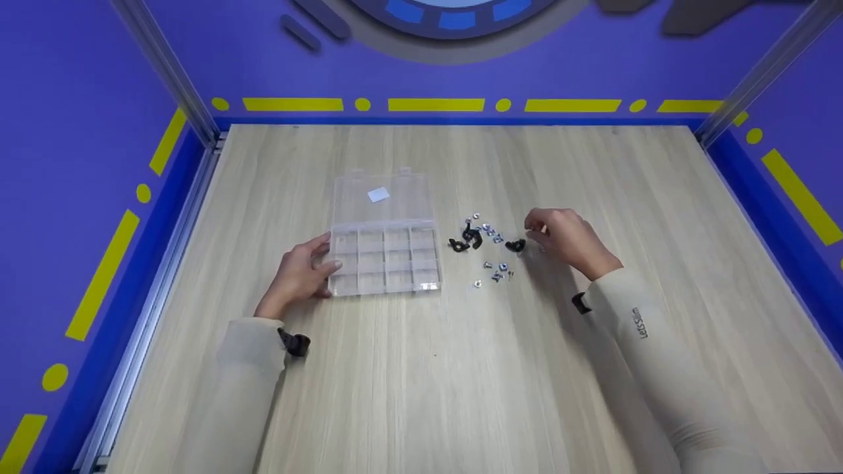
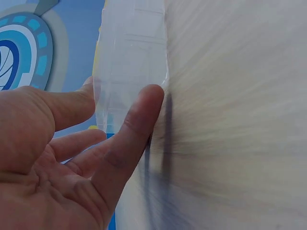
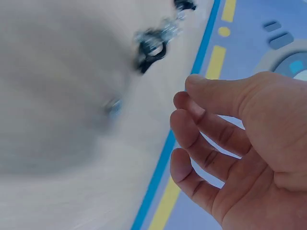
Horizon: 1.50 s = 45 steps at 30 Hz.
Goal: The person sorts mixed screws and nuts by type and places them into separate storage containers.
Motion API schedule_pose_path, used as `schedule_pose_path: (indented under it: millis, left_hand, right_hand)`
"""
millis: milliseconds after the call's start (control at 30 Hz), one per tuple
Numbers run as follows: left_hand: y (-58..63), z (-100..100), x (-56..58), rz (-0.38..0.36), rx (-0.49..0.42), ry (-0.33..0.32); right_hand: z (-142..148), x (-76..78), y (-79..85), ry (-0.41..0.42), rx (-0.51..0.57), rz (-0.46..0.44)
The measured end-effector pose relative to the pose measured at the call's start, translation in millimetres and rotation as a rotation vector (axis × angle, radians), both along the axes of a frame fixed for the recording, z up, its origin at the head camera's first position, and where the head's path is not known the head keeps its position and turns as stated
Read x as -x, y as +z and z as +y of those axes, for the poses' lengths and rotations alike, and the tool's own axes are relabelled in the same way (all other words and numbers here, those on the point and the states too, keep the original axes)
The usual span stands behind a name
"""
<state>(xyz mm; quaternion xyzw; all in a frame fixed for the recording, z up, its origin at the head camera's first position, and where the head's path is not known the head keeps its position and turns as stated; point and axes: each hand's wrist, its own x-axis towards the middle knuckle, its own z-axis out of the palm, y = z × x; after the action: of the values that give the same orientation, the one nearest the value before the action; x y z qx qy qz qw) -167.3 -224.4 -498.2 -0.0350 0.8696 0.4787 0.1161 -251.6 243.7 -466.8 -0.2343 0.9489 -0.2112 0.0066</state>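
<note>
A clear plastic compartment box [image 1: 375, 289] lies on the table with its lid [image 1: 355, 204] swung back, away from me. My left hand [image 1: 299, 271] holds the box at its left side; the left wrist view has the thumb on one face and a finger [image 2: 136, 122] against the other. Right of the box lie black curved pieces [image 1: 471, 235] and several small shiny metal pieces [image 1: 503, 266]. My right hand [image 1: 568, 240] hovers beside the rightmost black piece [image 1: 516, 246]. In the right wrist view its fingers are loosely bent, with nothing visible between them.
A small white label [image 1: 379, 194] sits on the lid. The wooden table [image 1: 408, 395] meets blue walls [image 1: 461, 79] with yellow marks at the back and sides. Metal rails [image 1: 178, 217] run along the left edge.
</note>
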Motion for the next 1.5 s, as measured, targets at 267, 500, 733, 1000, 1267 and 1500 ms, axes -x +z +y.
schedule_pose_path:
  millis: [267,500,733,1000,1267,1500]
  left_hand:
    - [-1.0,2,1.1,-0.014,-0.001,0.010]
    - [-1.7,2,0.2,-0.025,-0.008,0.015]
    - [-1.4,1,-0.4,-0.041,-0.028,0.025]
    - [-1.4,2,-1.4,-0.030,-0.030,0.020]
    - [-2.9,1,-2.2,0.003,-0.018,0.009]
    - [-3.5,2,-2.2,0.003,-0.024,0.015]
  right_hand:
    - [-41,1.4,21.7,0.113,0.077,0.047]
    - [-86,1.5,33.2,0.251,0.129,0.110]
    - [-132,1.5,32.0,0.309,0.142,0.122]
    - [-169,-2.3,23.3,0.335,0.130,0.131]
    - [-187,-9.6,9.8,0.380,0.077,0.115]
    - [-191,-15.1,4.4,0.426,0.041,0.013]
